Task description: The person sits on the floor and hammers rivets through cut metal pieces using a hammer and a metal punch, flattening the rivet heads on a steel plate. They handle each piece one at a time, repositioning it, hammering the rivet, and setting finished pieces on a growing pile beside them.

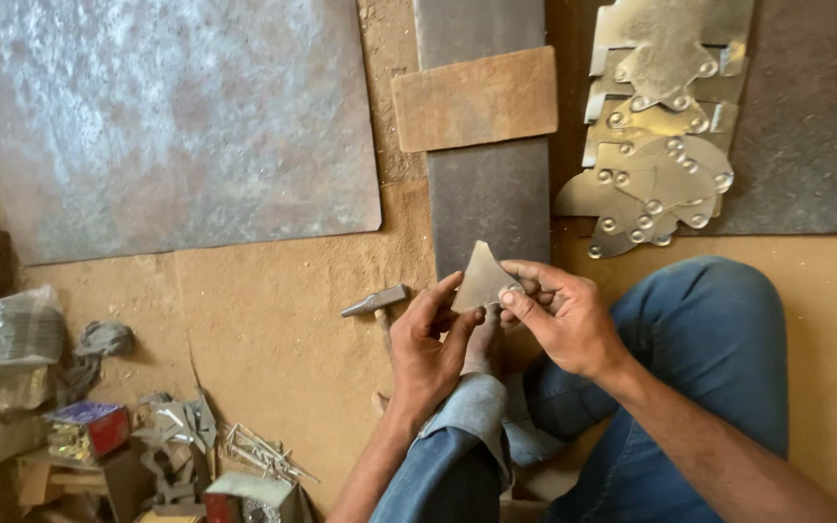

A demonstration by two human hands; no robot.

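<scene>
Two hands pinch one small metal piece (481,279), pointed end up, over the near end of a long steel bar (488,194). Left hand (428,344): fingers curled, thumb and forefinger closed on its left edge. Right hand (559,315): fingertips closed on its right lower corner. Hammer (377,301) lies just left. Stack of riveted cut plates (661,145) far right. Small red-and-purple box (89,429) near left; red-sided carton (249,496) at the near edge.
</scene>
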